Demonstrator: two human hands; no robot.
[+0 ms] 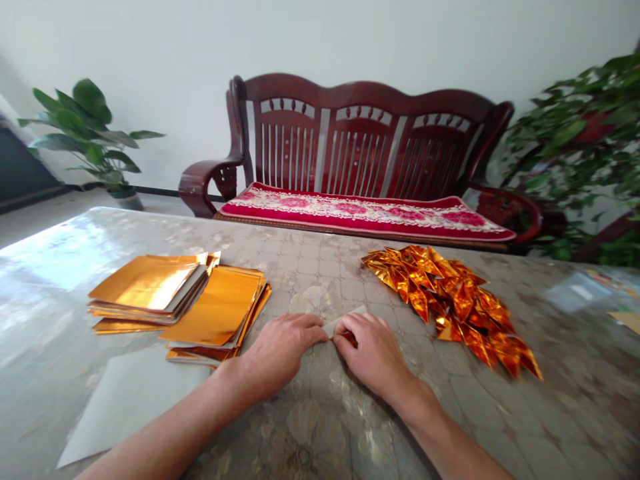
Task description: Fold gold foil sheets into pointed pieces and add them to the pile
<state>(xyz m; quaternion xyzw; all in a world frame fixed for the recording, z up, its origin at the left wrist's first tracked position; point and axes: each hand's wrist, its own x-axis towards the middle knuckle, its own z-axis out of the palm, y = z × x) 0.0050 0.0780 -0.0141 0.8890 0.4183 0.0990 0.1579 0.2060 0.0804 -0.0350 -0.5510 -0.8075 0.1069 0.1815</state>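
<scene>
My left hand [287, 347] and my right hand [370, 347] meet at the middle of the table, both closed on a small folded sheet of foil paper [331, 327]. Its pale grey side shows between my fingers, and a bit of orange shows under the right fingers; most of it is hidden. Left of my left hand lie two stacks of gold foil paper, a nearer stack [215, 307] and a farther stack [147, 280]. A loose sheet [130, 400] lies grey side up by my left forearm. To the right is a heap of folded foil pieces [450, 293], shiny orange-gold and pointed.
The table [310, 440] has a patterned, glossy cover. Clear plastic packaging [583, 290] lies at its right edge. Beyond the table stands a dark red wooden bench [360, 147] with a flowered red seat cover [350, 208]. Potted plants [90, 133] flank the bench.
</scene>
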